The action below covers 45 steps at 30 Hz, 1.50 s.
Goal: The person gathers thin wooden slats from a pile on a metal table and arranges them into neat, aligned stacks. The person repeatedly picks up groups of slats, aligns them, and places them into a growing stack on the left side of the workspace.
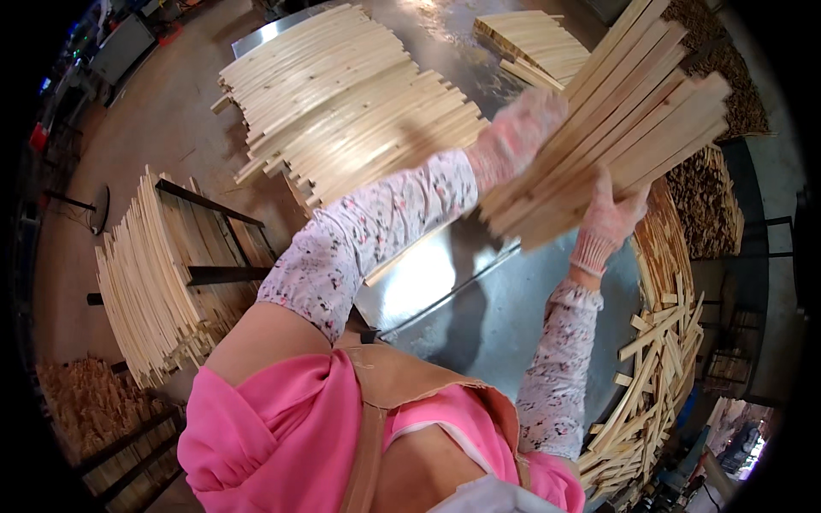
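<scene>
A thick bundle of long wooden strips (616, 128) slants above the metal table (500, 291), its ends uneven. My right hand (605, 218), in a pinkish knit glove, grips the bundle from the right, thumb over the top and the other fingers mostly hidden by the wood. Against the bundle's left side is my left hand (515, 141), gloved too and slightly blurred, closed around that edge. Left of the bundle, rows of pale strips (351, 103) lie side by side on the table.
A smaller stack of strips (547, 43) sits at the far side. Loose, crossed offcuts (650, 385) pile up along the right. At the left, more strips (154, 274) rest in a black metal rack (227, 274). Dark stacked wood (705, 201) stands at the far right.
</scene>
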Available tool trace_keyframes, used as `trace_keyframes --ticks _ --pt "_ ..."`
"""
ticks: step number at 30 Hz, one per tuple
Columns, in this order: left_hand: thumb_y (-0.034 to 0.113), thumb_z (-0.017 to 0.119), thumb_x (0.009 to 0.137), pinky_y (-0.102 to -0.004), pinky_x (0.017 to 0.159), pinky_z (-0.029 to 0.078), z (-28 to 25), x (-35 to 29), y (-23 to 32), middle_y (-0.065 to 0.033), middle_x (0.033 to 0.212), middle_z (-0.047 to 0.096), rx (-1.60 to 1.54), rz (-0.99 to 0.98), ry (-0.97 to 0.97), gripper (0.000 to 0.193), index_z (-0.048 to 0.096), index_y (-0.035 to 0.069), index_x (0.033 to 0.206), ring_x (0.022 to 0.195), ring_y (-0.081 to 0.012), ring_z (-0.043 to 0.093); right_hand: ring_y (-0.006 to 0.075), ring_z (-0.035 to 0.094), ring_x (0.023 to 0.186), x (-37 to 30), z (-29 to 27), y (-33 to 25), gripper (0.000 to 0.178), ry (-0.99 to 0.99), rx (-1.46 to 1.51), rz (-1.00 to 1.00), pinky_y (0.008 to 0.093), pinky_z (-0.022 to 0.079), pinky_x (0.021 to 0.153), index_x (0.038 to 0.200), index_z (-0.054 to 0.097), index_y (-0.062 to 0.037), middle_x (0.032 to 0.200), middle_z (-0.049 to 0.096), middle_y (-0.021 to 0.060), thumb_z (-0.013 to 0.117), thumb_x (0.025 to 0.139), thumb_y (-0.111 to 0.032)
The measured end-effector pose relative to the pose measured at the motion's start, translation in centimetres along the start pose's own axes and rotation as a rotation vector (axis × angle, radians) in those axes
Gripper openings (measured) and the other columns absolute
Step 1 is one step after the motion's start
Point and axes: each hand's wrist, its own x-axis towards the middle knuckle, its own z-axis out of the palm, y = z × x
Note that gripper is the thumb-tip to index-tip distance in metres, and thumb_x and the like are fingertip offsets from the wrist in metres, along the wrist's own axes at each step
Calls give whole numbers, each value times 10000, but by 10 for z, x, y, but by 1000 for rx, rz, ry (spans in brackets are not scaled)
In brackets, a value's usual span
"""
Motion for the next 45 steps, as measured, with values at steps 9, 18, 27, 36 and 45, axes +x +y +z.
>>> trace_keyframes --ticks 9,18,27,36,45 --pt "647 677 982 -397 1252 357 -240 22 136 -171 1612 512 157 -475 -317 918 439 18 1606 1496 -283 467 381 559 1375 -136 219 69 705 -322 293 -226 459 467 1170 1607 395 -17 1515 566 210 637 1053 -379" --pt "663 675 938 -418 1311 267 -385 -47 121 -241 1703 392 1019 -769 -242 1015 354 35 1669 1607 -360 326 307 632 1275 -251 289 41 658 -697 105 429 415 494 1110 1566 460 55 1411 660 234 639 1014 -255" --pt "659 615 947 -503 1335 201 -393 -179 176 -206 1630 488 1364 -322 -300 874 511 62 1578 1551 -376 396 193 652 879 -232 342 28 370 -724 55 848 344 566 791 1266 663 14 1055 685 90 692 993 -234" --pt "266 801 949 -336 810 598 -427 -271 216 -95 1132 642 639 -558 1429 500 612 28 1345 1047 -228 668 115 458 517 -237 366 -3 202 -701 134 928 289 402 473 967 564 -165 676 487 -36 720 1018 -281" --pt "247 794 978 -296 583 500 -471 -285 203 35 817 633 -230 -659 1316 218 705 88 1096 729 -101 606 154 585 719 -232 368 23 391 -746 6 875 312 486 572 1141 623 -89 877 610 52 691 1001 -447"
